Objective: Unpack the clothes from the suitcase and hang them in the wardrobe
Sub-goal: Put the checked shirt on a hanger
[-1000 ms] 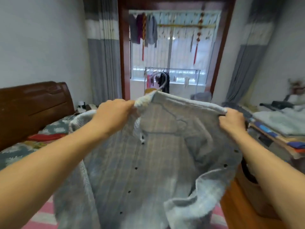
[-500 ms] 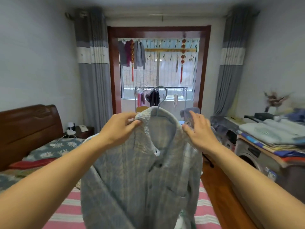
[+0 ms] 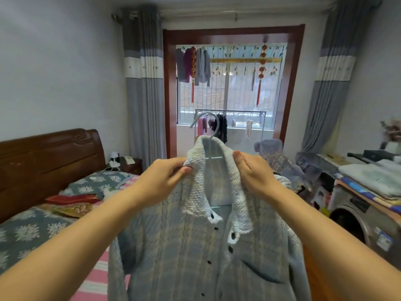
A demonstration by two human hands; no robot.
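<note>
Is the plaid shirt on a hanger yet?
Yes: the hanger hook rises above the collar of the shirt, its bar visible inside the open neck.

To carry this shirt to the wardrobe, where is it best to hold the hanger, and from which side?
Probably the hanger hook, taken from above: it rises free above the shirt collar, while the rest lies inside. Both hands, left hand and right hand, pinch the collar now.

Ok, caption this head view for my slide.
Both hands, left and right, pinch the collar of a plaid shirt on its hanger.
</note>
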